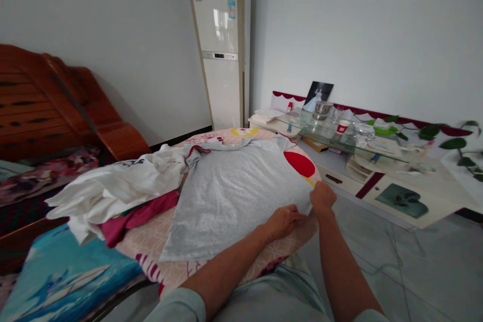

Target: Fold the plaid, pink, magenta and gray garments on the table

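Observation:
A grey T-shirt (237, 186) lies spread out on a table covered with a pink patterned cloth (151, 241). Its neckline points away from me and its bottom edge lies toward me. My left hand (285, 221) is closed at the shirt's lower right part, with the fingertips pinching the fabric near the hem. Just to the right, my right hand (323, 196) is closed on the shirt's right edge, at the side of the table. Red trim shows at both sleeve ends.
White clothes (128, 181) and a dark pink garment (139, 216) are heaped on the table's left side. A blue printed cushion (75, 271) and wooden furniture (75, 95) stand left. To the right is a low cabinet (347, 186) with a glass top, a paper cup (342, 127) and a metal bowl (322, 109).

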Demonstrator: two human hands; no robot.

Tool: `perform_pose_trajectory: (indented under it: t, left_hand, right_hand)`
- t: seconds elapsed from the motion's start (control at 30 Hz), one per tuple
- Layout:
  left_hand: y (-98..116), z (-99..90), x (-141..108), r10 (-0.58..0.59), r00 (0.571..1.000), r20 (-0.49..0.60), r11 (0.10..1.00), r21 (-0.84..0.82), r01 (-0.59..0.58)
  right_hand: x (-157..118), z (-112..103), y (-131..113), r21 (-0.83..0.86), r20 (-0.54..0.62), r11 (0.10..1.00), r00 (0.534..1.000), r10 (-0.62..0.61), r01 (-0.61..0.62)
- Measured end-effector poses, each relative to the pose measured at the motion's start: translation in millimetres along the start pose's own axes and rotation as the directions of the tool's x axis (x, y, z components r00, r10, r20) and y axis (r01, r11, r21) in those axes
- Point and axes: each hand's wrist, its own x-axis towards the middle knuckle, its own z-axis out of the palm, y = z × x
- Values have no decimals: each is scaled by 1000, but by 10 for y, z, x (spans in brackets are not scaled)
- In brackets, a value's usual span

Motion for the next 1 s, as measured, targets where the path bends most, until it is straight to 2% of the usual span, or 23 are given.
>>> perform_pose_trajectory:
  t: [0.07,0.17,0.2,0.27,0.33,0.4,0.47,0.53,0.6,0.67,0.73,0.8,0.9,1.0]
  left_hand:
    - [-9,-19,-8,66,998,-5,994,-86,-66]
    - [-38,-145,-49,114,993,25,980,-169,-108]
    - [-57,-210,-81,78,997,29,985,-155,-73]
    - [-117,-351,-184,-91,995,-46,995,-50,89]
    - [-203,-463,-332,-282,934,-218,946,97,308]
    - [-299,-513,-493,-368,866,-338,865,218,453]
    - [-386,-507,-617,-389,859,-333,817,307,489]
    - [-464,-499,-684,-386,881,-274,816,344,465]
    - [-546,-561,-725,-383,886,-263,826,331,456]
    - [-644,-732,-810,-400,848,-346,812,296,504]
    - [-750,-994,-989,-442,753,-488,751,258,608]
    - [-836,-1284,-1259,-503,626,-596,639,231,734]
    - [-870,-1617,-1714,-634,413,-654,393,187,900]
    - [-795,-1740,-2032,-701,228,-676,193,127,973]
  right_hand:
    - [-27,-6,-51,-34,-19,999,1000,16,-17]
    - [-83,-14,-222,-39,-59,991,990,-131,128]
    - [-101,-8,-287,-29,-63,982,980,-190,189]
    - [-127,33,-399,-15,-30,960,960,-279,279]
    - [-140,111,-466,-17,51,953,952,-301,302]
    - [-148,200,-496,-36,123,959,953,-277,283]
    - [-168,265,-531,-51,137,963,957,-255,264]
    - [-214,281,-611,-35,110,952,948,-298,303]
    - [-291,258,-753,16,75,919,916,-394,394]
    - [-391,227,-941,82,51,864,864,-501,496]
    - [-499,216,-1147,152,54,796,799,-599,586]
    - [-606,228,-1347,228,59,713,721,-690,663]
    - [-766,258,-1607,341,49,598,622,-782,725]
    - [-919,278,-1798,435,48,502,537,-842,748]
